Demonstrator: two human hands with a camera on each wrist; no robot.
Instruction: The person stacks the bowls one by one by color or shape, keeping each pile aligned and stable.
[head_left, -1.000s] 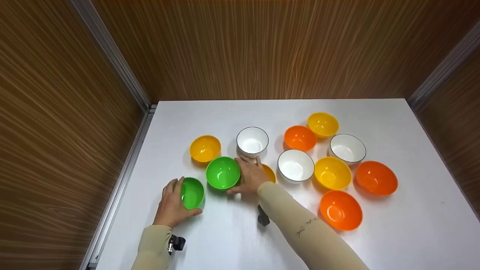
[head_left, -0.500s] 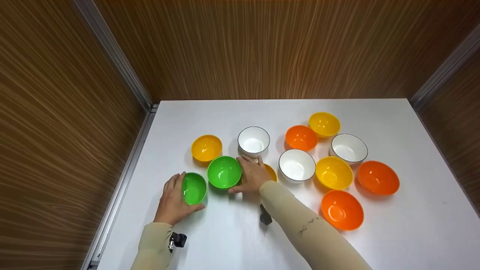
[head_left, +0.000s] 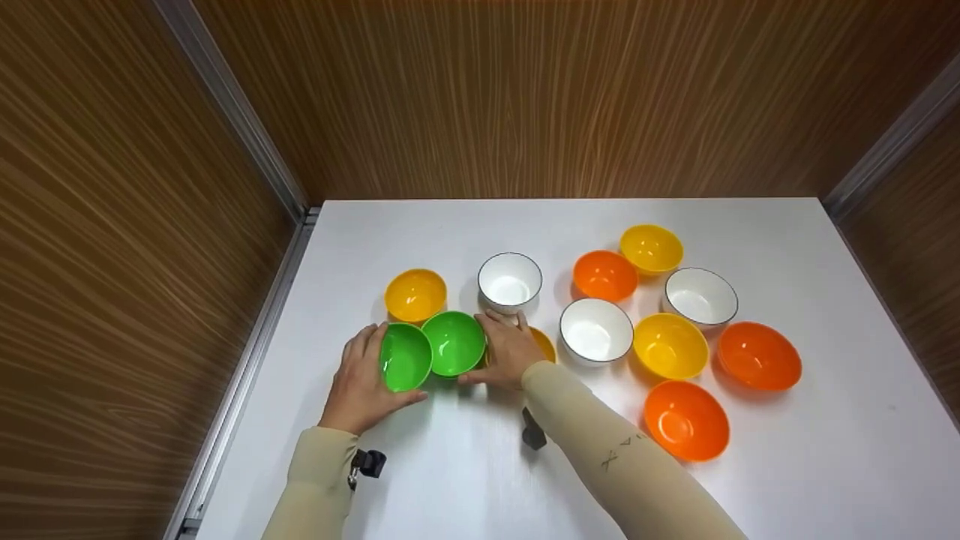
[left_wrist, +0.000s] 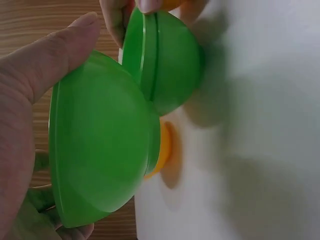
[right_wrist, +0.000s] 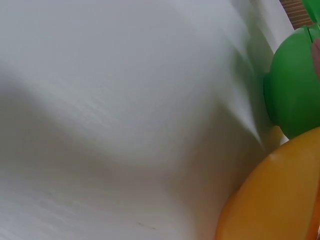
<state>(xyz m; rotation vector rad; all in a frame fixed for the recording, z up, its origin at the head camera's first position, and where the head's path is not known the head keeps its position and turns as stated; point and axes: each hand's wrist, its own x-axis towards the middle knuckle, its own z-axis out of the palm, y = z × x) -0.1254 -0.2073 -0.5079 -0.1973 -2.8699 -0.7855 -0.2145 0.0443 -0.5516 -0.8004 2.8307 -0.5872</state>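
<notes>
My left hand [head_left: 364, 379] grips a green bowl [head_left: 406, 358] by its left side, thumb near and fingers at the far rim. In the left wrist view this bowl [left_wrist: 100, 140] is tilted and raised off the table. Directly to its right is another green bowl [head_left: 455, 343], which my right hand [head_left: 510, 351] holds at the rim. A second edge line under that bowl's rim [left_wrist: 150, 60] looks like two nested bowls. Below my right hand, a yellow bowl [head_left: 543, 345] is partly hidden; the right wrist view shows its side [right_wrist: 275, 195] close up.
Behind the green bowls stand a yellow bowl [head_left: 415, 295] and a white bowl [head_left: 510, 279]. To the right are several orange, yellow and white bowls, among them a white one [head_left: 596, 330] and an orange one [head_left: 685, 420] beside my right forearm. Wood-grain panels [head_left: 495, 97] enclose the white table [head_left: 465, 480].
My left hand has carried its green bowl up and to the right, right beside the other green bowl. My right hand has stayed nearly still on its bowl.
</notes>
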